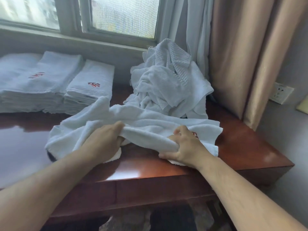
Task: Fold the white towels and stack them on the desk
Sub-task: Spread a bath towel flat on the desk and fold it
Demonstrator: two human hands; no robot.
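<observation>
Nearest, two bare forearms reaching in from the bottom edge over the front lip of a glossy reddish-brown desk. Left hand knuckles-up on the near edge of a rumpled white towel, fingers curled under a fold and gripping it. Right hand just beside, thumb and curled fingers bunching the same towel's near hem, heel of the palm pressing the cloth down on the desk. Between the two hands, a raised ridge of towel stretched taut. Partly hidden behind the right hand's fingers, a patch of red embroidery on the towel; too covered to read.

Towel itself spread unevenly across the middle of the desk, left side crumpled, right corner hanging flat near the desk's right edge.

Farther back on the right, a tall loose heap of unfolded white towels, one ribbed piece on top, leaning against a white sheer curtain and touching the far edge of the held towel. On the left, well apart from the heap, two neat stacks of folded towels side by side and touching: a narrower stack bearing a red embroidered emblem, stylised characters not legible, and a wider stack with a similar blurred red mark.

Beyond, a grey sill, a window with patterned frosted glass, a beige drape at right, and a white wall socket on the grey wall.
</observation>
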